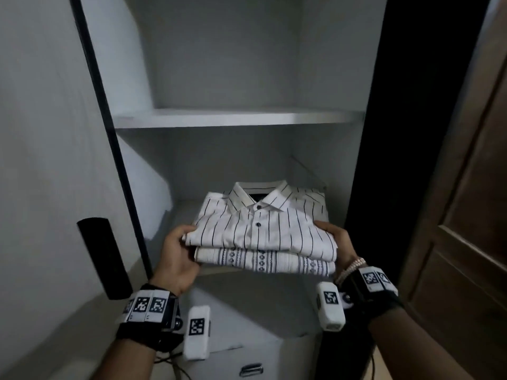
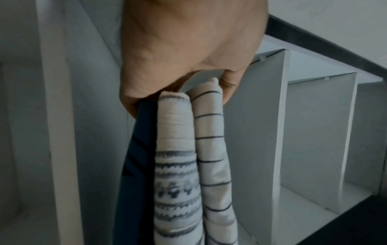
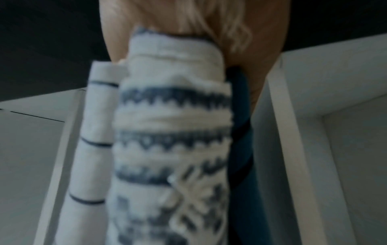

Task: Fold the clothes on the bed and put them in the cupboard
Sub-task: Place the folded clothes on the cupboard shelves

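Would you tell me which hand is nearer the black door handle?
Left. The left hand grips the folded stack's left edge beside the handle; the right hand holds its far edge.

Smooth woven cloth striped shirt (image 1: 263,226), textured knit garment (image 1: 263,260), matt white cupboard shelf (image 1: 238,117)

The head view looks forward and down into the open cupboard (image 1: 238,117) from close in front. Each wrist view looks along its hand, very near, at one end of the stack of folded clothes (image 1: 260,237) (the right one blurred). All three share the stack and the cupboard's shelves.
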